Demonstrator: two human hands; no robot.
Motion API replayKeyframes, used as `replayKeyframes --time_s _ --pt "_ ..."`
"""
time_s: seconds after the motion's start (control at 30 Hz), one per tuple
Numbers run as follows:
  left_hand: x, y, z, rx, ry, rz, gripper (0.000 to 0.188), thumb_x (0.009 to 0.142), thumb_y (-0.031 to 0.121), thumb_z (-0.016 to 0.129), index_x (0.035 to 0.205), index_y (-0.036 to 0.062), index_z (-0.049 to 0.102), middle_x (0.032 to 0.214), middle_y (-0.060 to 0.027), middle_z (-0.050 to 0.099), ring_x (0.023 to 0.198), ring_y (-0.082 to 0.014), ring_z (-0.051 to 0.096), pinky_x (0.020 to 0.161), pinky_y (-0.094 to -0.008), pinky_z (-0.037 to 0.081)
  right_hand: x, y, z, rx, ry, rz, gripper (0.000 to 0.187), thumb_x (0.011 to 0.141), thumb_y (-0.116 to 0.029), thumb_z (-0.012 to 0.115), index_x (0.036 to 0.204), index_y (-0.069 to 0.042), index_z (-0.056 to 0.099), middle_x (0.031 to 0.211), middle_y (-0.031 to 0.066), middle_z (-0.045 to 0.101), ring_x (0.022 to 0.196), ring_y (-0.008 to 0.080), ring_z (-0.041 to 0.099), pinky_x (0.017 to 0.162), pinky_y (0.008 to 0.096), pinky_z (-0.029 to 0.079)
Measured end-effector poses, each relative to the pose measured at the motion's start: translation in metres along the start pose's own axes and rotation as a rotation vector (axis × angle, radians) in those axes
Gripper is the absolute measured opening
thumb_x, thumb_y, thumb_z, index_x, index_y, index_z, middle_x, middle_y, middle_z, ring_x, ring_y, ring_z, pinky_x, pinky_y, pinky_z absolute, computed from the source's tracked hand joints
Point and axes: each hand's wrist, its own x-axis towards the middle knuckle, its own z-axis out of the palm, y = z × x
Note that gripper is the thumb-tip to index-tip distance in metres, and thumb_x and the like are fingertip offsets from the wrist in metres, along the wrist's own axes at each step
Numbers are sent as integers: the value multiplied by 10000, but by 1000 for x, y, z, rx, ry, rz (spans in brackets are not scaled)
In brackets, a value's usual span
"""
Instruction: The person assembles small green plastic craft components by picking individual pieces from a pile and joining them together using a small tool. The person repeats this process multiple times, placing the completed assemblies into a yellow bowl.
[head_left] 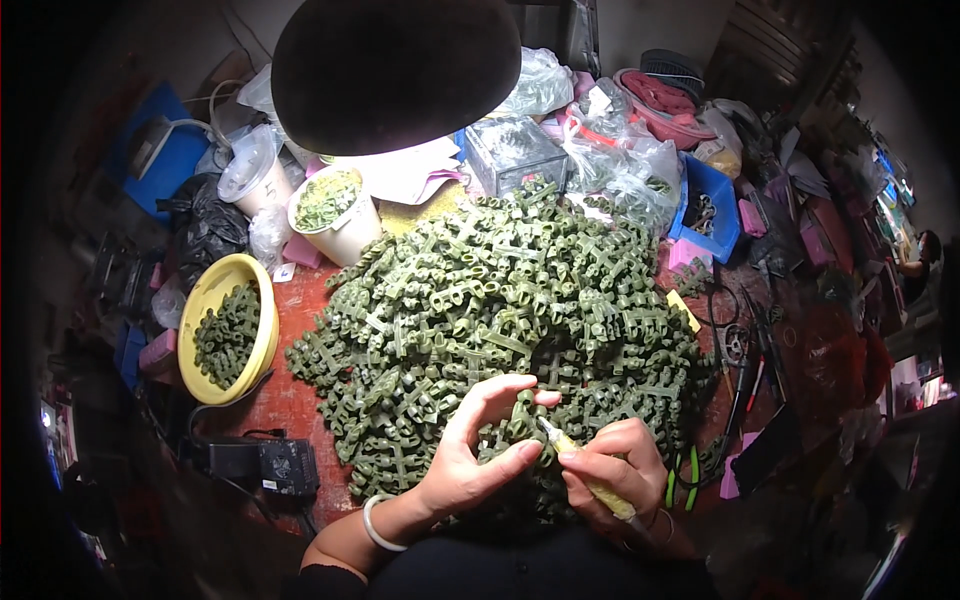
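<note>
In front of my body, my left hand point(468, 452) pinches a small green molded piece point(523, 413) between thumb and fingers. Part of that piece is hidden by the fingers. My right hand point(625, 468) grips a pen-like tool point(612, 500) with a yellow wrapped handle and a thin metal tip. The tip is at the right side of the green piece; whether it touches cannot be made out. Beneath and beyond both hands spreads a large heap of similar green pieces point(480, 290), many joined in branched strips.
A yellow basin point(270, 330) with green pieces stands on the red tabletop point(300, 305) at left, above a black power adapter point(288, 467). A white bucket point(350, 235) of green bits is behind. At right lie a blue bin point(722, 225), cables and pens. A dark round shape blocks the top.
</note>
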Motion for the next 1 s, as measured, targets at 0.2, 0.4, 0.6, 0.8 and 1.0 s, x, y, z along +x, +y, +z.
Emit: replayKeyframes --time_s 0.2,0.4,0.6,0.8,1.0 --pt "1 -3 0 90 -33 118 608 860 54 720 1391 48 425 1287 -118 605 1206 -181 565 1059 -347 405 -2 -1 -3 0 -2 -73 391 697 -12 791 1056 -117 678 925 39 582 769 215 592 647 314 508" --pt "0 -5 1 87 -16 129 615 856 58 726 1391 44 423 1292 -118 606 1205 -187 571 1059 -349 406 0 -3 -5 107 38 61 331 730 -14 789 1030 -66 658 849 53 612 699 219 605 613 322 515" --pt "0 -8 -1 64 -9 131 611 859 84 729 1389 45 427 1292 -117 605 1208 -186 569 1055 -348 407 -1 1 0 32 18 -69 341 743 -28 786 1054 -90 664 893 47 608 714 216 601 631 317 514" --pt "3 -7 1 58 -39 137 607 856 87 731 1384 48 435 1286 -112 607 1214 -179 560 1061 -347 398 5 -3 -13 181 28 52 269 784 -10 746 1038 -53 670 895 84 614 725 227 598 657 319 509" --pt "-4 5 -2 -106 -6 -55 567 892 143 675 1391 51 421 1312 -134 588 1151 -175 580 948 -313 455 1 0 -6 229 138 70 230 806 -54 766 1018 -15 686 820 80 630 685 211 603 621 308 502"
